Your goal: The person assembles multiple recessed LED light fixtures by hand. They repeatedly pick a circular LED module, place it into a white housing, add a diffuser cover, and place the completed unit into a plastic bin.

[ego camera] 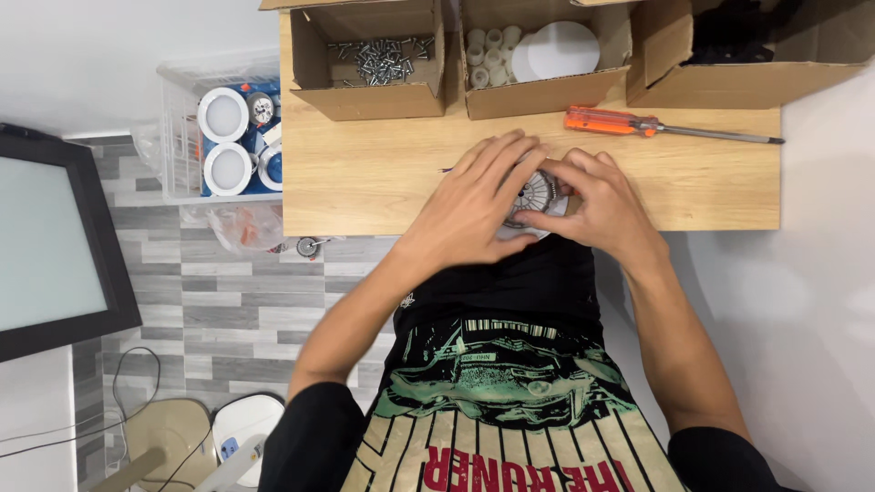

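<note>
Low in the frame, the person's two bare forearms rise from black sleeves and meet just above the middle of the picture, at the near edge of the pale wooden tabletop (365, 182). The left hand (474, 205) lies flat with its fingers spread, palm down over a small round silver metal part with radial fins (536, 194), covering its left side. The right hand (597, 205) curls around the same part from the right, its fingers and thumb closed on the rim. The finned part sits between the two hands, only a wedge of its ribbed face showing in the gap between the fingers, at the table's near edge. Just beyond the hands, right of centre, an orange-handled screwdriver with a long steel shaft (609, 121) lies on the wood, well clear of the fingers. Further up, along the top of the frame, stand three open brown cardboard boxes: the left one (374, 96) holds loose grey screws (381, 56), the middle one (538, 93) holds white plastic rings and round white discs (558, 50), and the right one (711, 82) holds something dark that cannot be made out. At upper left, beside the table, a clear plastic crate (178, 146) holds round white lamp fittings (224, 115).
</note>
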